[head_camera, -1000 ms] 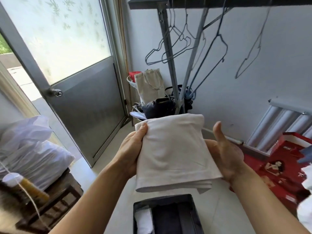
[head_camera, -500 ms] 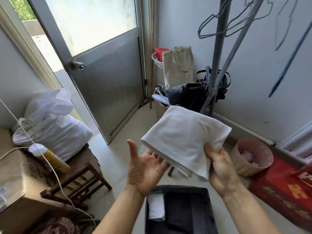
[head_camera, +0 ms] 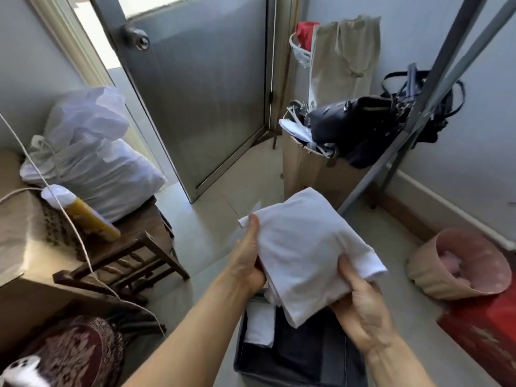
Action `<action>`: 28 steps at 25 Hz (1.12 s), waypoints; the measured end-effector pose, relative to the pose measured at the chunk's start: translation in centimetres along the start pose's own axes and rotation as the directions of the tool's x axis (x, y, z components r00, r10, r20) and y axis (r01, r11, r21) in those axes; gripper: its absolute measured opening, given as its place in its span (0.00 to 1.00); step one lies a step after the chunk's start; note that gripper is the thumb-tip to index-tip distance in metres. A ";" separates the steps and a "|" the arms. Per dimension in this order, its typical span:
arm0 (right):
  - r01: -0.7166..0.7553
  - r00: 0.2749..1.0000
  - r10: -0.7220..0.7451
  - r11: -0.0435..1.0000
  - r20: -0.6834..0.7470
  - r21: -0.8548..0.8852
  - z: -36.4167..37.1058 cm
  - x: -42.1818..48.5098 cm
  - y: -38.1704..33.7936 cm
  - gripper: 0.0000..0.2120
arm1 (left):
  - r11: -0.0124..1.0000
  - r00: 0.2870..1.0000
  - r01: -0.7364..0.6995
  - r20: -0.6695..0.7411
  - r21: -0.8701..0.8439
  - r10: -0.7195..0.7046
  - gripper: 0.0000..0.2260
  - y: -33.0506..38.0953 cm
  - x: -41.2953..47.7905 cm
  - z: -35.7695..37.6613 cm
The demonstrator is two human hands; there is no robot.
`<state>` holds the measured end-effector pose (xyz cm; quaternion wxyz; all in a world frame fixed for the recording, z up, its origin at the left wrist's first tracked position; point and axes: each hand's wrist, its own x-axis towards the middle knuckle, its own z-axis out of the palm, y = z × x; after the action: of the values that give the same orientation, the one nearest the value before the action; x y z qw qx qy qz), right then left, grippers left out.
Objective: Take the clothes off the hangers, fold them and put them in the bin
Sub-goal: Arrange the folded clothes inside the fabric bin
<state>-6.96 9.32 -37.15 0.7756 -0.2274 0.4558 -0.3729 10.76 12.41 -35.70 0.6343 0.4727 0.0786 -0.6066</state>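
A folded white garment (head_camera: 304, 250) is held in the air just above the dark fabric bin (head_camera: 245, 361) on the floor. My left hand (head_camera: 248, 261) grips its left edge, thumb on top. My right hand (head_camera: 360, 305) holds its near right corner, thumb over the cloth and fingers underneath. Inside the bin lie a folded white piece (head_camera: 259, 322) at the left and dark folded clothes (head_camera: 307, 350) beside it. The grey legs of the clothes rack (head_camera: 435, 88) stand at the upper right; no hangers are in view.
A cardboard box (head_camera: 307, 169) with dark bags (head_camera: 357, 121) stands behind the bin. A pink wastebasket (head_camera: 458, 263) and a red box (head_camera: 488, 333) lie at the right. A wooden stool (head_camera: 131, 241) with white plastic bags (head_camera: 92, 155) stands left, by the metal door (head_camera: 201, 88).
My view tilted down, so the hangers left the frame. My left hand, open under the garment half a second ago, now grips its left edge. The garment came lower, nearer the bin.
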 end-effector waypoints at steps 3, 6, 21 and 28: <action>-0.021 0.998 0.024 0.999 -0.063 0.035 -2.4 4.0 3.7 0.18 | 0.996 0.988 0.091 0.122 0.020 -0.093 0.29 -2.3 4.2 -3.0; -0.045 0.995 0.052 0.997 -0.091 0.070 -5.1 7.8 7.9 0.21 | 0.969 0.989 0.092 0.095 0.230 -0.117 0.18 -5.6 8.8 -6.4; -0.379 0.845 0.314 0.923 -0.433 -0.070 -25.5 15.8 30.5 0.13 | 0.836 0.924 0.375 -0.240 0.401 -0.299 0.29 -27.7 25.5 -26.5; -0.495 0.727 0.367 0.866 -0.580 -0.071 -30.7 16.8 35.5 0.05 | 0.661 0.857 0.506 -0.411 0.554 -0.312 0.09 -34.6 27.7 -30.6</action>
<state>-15.54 17.66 -85.52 0.6467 -0.0828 0.7372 -0.1773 3.00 20.75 -88.34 0.2598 0.7115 0.0597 -0.6502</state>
